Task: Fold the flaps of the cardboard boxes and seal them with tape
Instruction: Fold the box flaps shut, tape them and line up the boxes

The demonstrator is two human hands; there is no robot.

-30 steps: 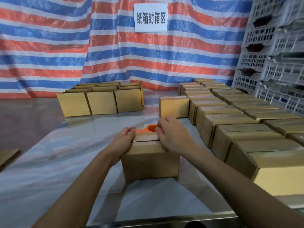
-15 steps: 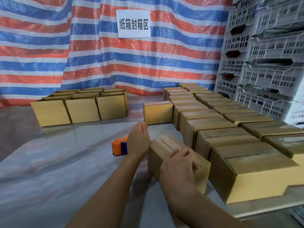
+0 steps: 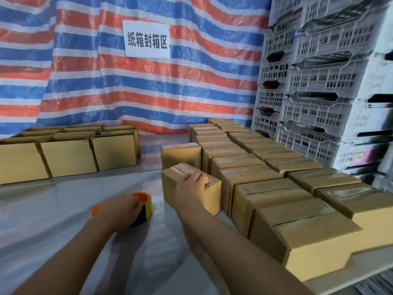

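Box (image 3: 212,199) with a strip of tape on its closed top sits on the table (image 3: 63,220), a bit crooked, just beside the long rows of shut boxes (image 3: 265,188) on the right. The person's right hand (image 3: 191,188) lies on top of it, and the fingers curl over its far top edge and grip it. The left hand (image 3: 121,207) is low on the table to the left of the box and holds the tape roll (image 3: 146,209), which is orange, blue and yellow. The fingers bend around the roll's orange rim. One more shut box (image 3: 180,154) stands right behind the held one. Far to the left is a group of open boxes (image 3: 68,156). A striped sheet (image 3: 191,92) with a white sign (image 3: 146,39) hangs at the back, and grey crates (image 3: 319,81) are piled high on the right.
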